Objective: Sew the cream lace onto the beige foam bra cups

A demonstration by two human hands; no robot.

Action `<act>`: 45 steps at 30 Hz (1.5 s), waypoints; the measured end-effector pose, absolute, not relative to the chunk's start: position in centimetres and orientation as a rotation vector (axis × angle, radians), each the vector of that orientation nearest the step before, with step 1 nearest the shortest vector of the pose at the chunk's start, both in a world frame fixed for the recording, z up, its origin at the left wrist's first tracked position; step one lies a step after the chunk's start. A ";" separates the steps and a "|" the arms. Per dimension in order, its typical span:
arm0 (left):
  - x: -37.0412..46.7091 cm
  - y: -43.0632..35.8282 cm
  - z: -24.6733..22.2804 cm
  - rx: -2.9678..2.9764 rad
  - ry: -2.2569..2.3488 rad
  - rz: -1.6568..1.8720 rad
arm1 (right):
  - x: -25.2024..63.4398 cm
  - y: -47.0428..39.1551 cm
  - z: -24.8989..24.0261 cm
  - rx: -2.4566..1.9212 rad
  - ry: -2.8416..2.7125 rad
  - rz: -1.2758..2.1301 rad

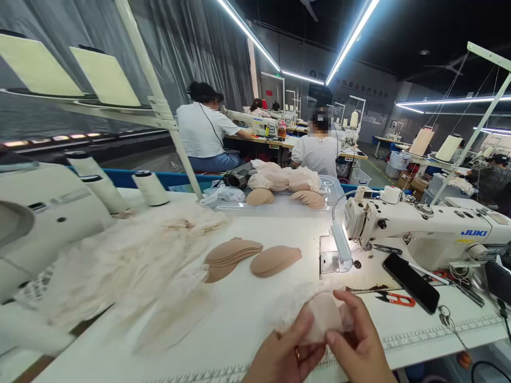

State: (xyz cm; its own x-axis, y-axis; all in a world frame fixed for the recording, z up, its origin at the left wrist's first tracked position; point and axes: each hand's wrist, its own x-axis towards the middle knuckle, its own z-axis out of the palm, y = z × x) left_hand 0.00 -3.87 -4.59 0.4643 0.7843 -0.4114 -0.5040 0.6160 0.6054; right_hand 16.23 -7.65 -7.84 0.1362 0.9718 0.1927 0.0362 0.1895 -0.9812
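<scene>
Left hand (pixel 285 354): low at the near edge of the table, thumb and fingers pinching the lower rim of a padded cup with lace, apparently to steady it; a ring shows on one finger

Right hand (pixel 357 340): close against the left, thumb up on the cup's face and fingers curled behind, pinching the right side so the piece is held taut between both hands

Padded cup with lace (pixel 321 314): pale pink, raised just above the table edge in front of the needle area, lace trim spilling to the left over the tabletop; held near the machine, likely so it can be fed under the foot

Sewing machine (pixel 419 229): white, marked JUKI, standing at right with its needle end facing the held piece

Cup stacks (pixel 251 256): two fanned piles of tan cups lying mid-table within reach, beside each other

Lace heap (pixel 131 266): loose pale fabric spread across the left of the table, touching the nearer cup pile

Scissors (pixel 395 299): red-handled, flat just right of the hands, handy for trimming

Phone (pixel 411 282): dark, lying face up beside the scissors, at the machine's base

Thread cones (pixel 149 187): white, upright at far left behind the lace

Co-workers (pixel 317 149): two seated in white tops with backs turned, at machines well apart from this table
</scene>
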 end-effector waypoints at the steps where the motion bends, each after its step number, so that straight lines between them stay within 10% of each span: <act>1: 0.4 -3.7 -3.9 0.416 0.762 0.887 | 16.4 -8.4 -8.3 -1.182 -1.232 0.899; 45: 2.5 -3.4 -2.2 0.376 0.580 0.881 | 16.8 -8.5 -7.9 -0.913 -0.553 1.162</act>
